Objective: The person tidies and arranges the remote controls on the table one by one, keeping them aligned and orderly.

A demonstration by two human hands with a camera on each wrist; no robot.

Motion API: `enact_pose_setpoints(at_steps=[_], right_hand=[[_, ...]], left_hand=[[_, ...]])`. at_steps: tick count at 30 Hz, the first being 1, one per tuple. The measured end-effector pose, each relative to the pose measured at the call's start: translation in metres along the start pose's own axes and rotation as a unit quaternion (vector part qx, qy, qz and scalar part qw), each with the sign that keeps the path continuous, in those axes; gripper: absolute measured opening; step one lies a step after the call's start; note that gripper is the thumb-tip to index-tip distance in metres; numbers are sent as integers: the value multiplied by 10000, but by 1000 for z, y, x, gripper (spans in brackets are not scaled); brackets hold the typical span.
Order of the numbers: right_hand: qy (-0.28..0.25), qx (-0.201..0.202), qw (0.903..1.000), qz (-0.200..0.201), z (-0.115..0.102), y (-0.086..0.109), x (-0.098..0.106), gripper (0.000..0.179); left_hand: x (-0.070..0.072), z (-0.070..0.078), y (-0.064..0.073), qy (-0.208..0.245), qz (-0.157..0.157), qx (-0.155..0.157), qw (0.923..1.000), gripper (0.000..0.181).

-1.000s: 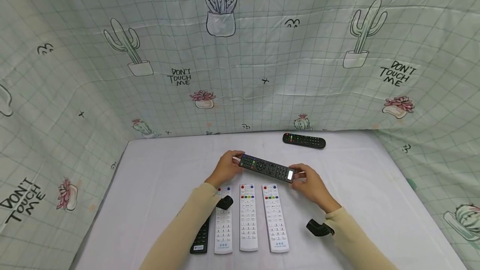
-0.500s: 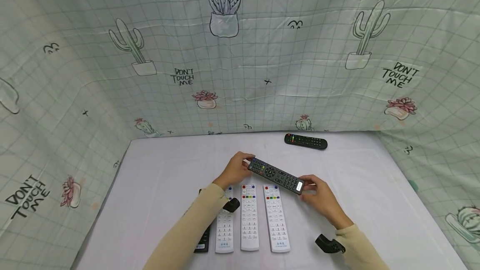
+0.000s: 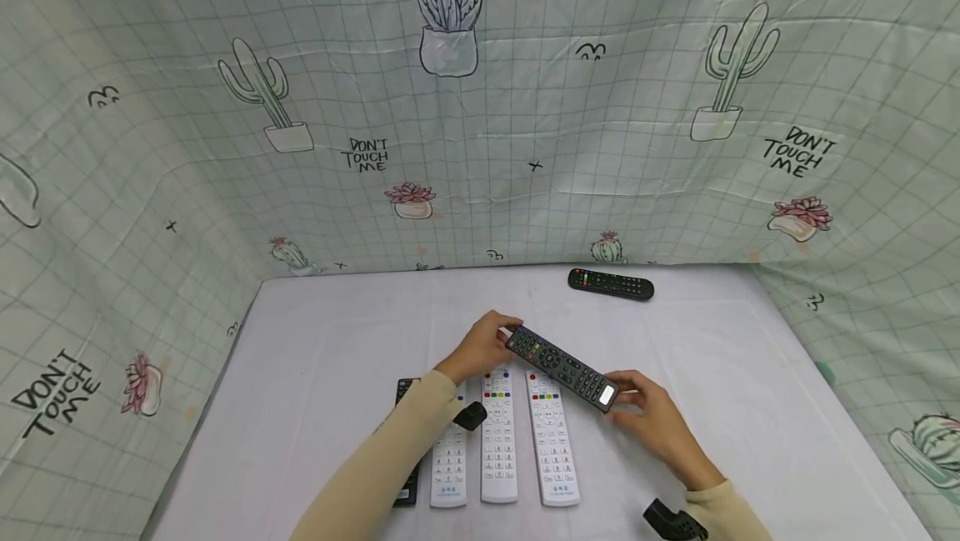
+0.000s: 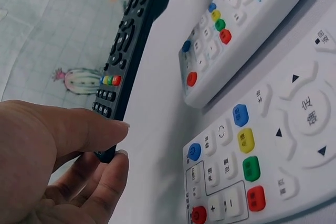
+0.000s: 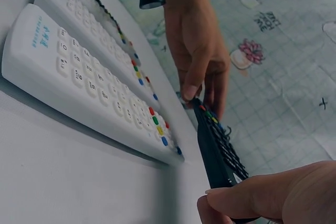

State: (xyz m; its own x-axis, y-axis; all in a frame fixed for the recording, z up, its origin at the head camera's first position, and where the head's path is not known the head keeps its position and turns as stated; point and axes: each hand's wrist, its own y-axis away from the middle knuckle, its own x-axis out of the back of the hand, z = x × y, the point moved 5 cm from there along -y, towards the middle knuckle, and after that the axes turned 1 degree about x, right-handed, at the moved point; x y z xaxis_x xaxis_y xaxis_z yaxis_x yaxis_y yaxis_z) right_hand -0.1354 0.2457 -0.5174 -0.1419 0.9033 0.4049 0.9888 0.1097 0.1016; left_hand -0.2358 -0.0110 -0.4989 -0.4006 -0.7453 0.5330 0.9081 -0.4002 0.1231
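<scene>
A long black remote control [image 3: 562, 366] is held up between both hands, slanting down toward the right with its buttons facing up. My left hand [image 3: 482, 346] pinches its far left end, near the coloured buttons; the left wrist view shows thumb and fingers [image 4: 105, 182] on that end. At the other end, by a pale label, my right hand [image 3: 654, 418] grips the remote between thumb and fingers. Just below the held remote lie three white remotes side by side: a right one [image 3: 553, 449], a middle one [image 3: 498, 449] and a left one [image 3: 448, 466], partly hidden by the left sleeve.
Another black remote [image 3: 407, 441] lies left of the white ones, mostly behind the left forearm. A rounded black remote [image 3: 611, 283] rests near the back edge of the white table [image 3: 315, 333]. A patterned cloth [image 3: 480, 107] hangs around the table.
Both hands have carried the black remote to the right and toward the front, and its slant has become steeper. The remotes on the table have stayed in place.
</scene>
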Motion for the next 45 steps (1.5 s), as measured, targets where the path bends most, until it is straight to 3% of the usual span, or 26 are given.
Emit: enact_pose_setpoints(at_steps=[16,24,32,40,45], right_hand=[[-439,-249,9987,-21,2,28,4,61],[-366,-190,9992,-1,2,37,7,60],[-386,-531,9978,-74,7,47,6,58],[-465,-454,9976,-228,7,52,4,59],[-388,-139,9984,-387,7,54,2,63]], left_hand=[[-16,16,-6,-195,-413,-239,9987,55],[-23,25,-7,-280,-612,-430,9968,53],[-29,28,-6,-399,-689,-394,9960,52],[-33,30,-6,-430,-761,-331,9956,52],[-36,33,-7,-519,-874,-440,9938,53]])
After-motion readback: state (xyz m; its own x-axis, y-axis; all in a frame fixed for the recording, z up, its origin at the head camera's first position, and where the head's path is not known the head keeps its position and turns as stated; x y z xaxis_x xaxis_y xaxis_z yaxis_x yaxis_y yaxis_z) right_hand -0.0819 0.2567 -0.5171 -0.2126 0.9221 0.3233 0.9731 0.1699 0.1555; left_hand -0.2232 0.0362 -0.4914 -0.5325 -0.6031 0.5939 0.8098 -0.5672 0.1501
